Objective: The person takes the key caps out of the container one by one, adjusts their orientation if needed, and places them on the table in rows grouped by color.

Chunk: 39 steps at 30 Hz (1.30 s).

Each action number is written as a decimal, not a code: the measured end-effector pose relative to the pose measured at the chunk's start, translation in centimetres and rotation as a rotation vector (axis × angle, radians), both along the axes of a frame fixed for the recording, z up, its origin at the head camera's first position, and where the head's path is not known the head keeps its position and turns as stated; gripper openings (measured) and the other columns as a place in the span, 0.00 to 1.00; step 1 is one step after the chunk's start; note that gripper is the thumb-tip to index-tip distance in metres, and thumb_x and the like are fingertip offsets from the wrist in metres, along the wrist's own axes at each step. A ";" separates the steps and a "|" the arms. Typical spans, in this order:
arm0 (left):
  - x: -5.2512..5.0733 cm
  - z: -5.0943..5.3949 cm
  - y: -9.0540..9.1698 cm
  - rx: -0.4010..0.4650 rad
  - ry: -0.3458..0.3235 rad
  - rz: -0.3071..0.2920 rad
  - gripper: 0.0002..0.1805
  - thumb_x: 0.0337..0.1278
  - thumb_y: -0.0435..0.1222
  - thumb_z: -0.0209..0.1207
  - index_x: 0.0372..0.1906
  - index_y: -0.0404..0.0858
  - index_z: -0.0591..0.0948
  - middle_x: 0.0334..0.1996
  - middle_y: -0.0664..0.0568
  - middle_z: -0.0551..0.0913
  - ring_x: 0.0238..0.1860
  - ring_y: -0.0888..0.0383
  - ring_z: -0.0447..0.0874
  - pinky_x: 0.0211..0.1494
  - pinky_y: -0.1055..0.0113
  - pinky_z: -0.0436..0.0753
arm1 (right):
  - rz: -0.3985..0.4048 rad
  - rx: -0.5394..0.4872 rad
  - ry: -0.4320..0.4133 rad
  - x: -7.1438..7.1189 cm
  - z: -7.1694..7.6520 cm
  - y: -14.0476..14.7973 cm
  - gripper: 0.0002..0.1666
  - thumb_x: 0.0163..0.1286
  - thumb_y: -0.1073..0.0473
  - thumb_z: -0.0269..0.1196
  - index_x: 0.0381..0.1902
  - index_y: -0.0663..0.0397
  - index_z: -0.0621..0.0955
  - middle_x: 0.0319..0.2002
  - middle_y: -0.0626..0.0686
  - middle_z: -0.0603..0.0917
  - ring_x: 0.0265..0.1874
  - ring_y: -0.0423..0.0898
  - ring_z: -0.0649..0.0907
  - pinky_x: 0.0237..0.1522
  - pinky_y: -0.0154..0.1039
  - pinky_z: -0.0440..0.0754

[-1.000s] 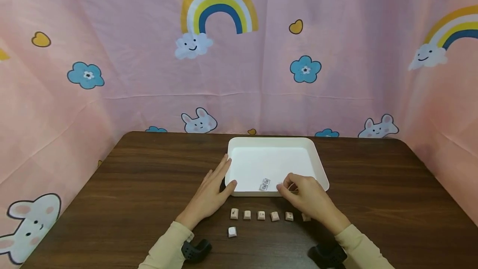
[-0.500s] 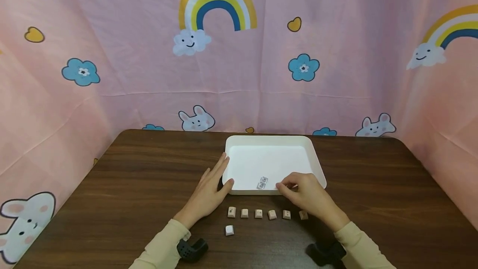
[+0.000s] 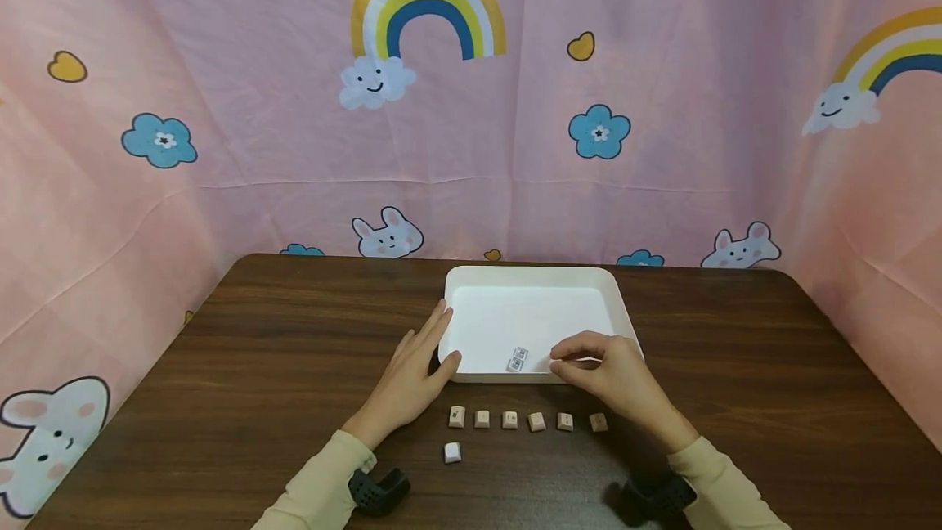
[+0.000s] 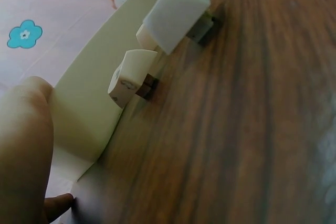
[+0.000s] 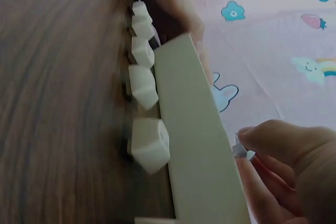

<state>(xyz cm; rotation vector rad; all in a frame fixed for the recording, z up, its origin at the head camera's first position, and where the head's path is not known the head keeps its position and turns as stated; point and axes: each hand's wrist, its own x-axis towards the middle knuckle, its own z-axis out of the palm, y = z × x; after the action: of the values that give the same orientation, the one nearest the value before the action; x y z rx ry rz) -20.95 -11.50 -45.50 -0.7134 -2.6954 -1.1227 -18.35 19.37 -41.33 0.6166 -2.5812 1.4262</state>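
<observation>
In the head view a shallow white tray (image 3: 533, 379) stands on the wooden table. My left hand (image 3: 408, 375) lies along its left side with straight fingers, fingertips and thumb touching the rim. Over the tray's front right part, my right hand (image 3: 614, 370) pinches a small whitish piece (image 5: 240, 151) between thumb and fingers; its exact kind is too hidden to tell. Two small pieces with dark print (image 3: 518, 359) lie inside the tray, left of that hand. Several cream keycaps (image 3: 509, 420) form a row before the tray, and a plain white keycap (image 3: 452, 453) sits nearer the front.
The dark wooden table (image 3: 294, 334) surrounds the tray on all sides. A pink patterned cloth (image 3: 471, 137) hangs behind and at both sides. Each wrist carries a black camera mount (image 3: 379, 491).
My right hand has shifted slightly right and up, its thumb and forefinger still together on the small piece. My left hand keeps its place at the tray. The head view has tilted a little.
</observation>
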 end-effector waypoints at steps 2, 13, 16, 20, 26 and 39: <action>0.0 0.1 0.0 0.002 -0.004 -0.001 0.36 0.77 0.47 0.53 0.82 0.41 0.56 0.83 0.50 0.49 0.79 0.47 0.59 0.78 0.33 0.49 | 0.013 -0.025 0.005 0.2 0.2 -0.2 0.06 0.63 0.65 0.73 0.39 0.57 0.90 0.39 0.48 0.90 0.38 0.38 0.89 0.44 0.32 0.87; 0.1 0.2 0.0 -0.054 0.011 0.009 0.37 0.78 0.50 0.50 0.82 0.41 0.55 0.83 0.51 0.49 0.79 0.47 0.59 0.78 0.34 0.52 | 0.174 -0.151 -0.050 2.4 1.4 -2.4 0.09 0.64 0.71 0.70 0.43 0.59 0.87 0.42 0.54 0.88 0.41 0.39 0.89 0.45 0.37 0.88; 0.1 0.1 -0.1 -0.065 0.015 0.009 0.37 0.79 0.51 0.49 0.82 0.42 0.55 0.83 0.51 0.49 0.79 0.47 0.58 0.78 0.35 0.52 | 0.223 -0.141 -0.035 2.9 1.3 -3.1 0.09 0.64 0.70 0.70 0.42 0.57 0.87 0.41 0.54 0.88 0.40 0.39 0.90 0.44 0.37 0.88; 0.1 0.1 -0.1 -0.061 0.010 0.009 0.36 0.79 0.51 0.49 0.82 0.43 0.55 0.83 0.52 0.48 0.79 0.48 0.58 0.79 0.35 0.52 | 0.281 -0.126 0.000 3.7 1.1 -4.1 0.09 0.63 0.70 0.71 0.40 0.55 0.87 0.39 0.52 0.88 0.39 0.39 0.89 0.42 0.37 0.89; 0.1 0.1 0.0 -0.033 0.001 0.024 0.35 0.78 0.49 0.51 0.82 0.44 0.57 0.83 0.52 0.50 0.79 0.47 0.60 0.79 0.36 0.51 | 0.344 -0.068 0.092 4.7 -0.3 -5.9 0.08 0.63 0.68 0.72 0.38 0.50 0.87 0.38 0.47 0.88 0.37 0.36 0.87 0.37 0.33 0.88; 0.0 0.0 0.0 -0.026 -0.002 0.030 0.35 0.77 0.48 0.53 0.81 0.45 0.59 0.83 0.52 0.51 0.79 0.48 0.60 0.79 0.36 0.51 | 0.377 0.069 0.277 5.4 -3.0 -7.4 0.09 0.61 0.65 0.76 0.35 0.47 0.86 0.37 0.42 0.88 0.28 0.25 0.78 0.30 0.19 0.78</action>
<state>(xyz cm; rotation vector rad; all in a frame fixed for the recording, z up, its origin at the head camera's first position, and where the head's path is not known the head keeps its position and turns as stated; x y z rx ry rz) -20.93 -11.49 -45.55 -0.6745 -2.7178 -1.0837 -12.95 11.95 -44.31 1.2688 -2.3873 1.2344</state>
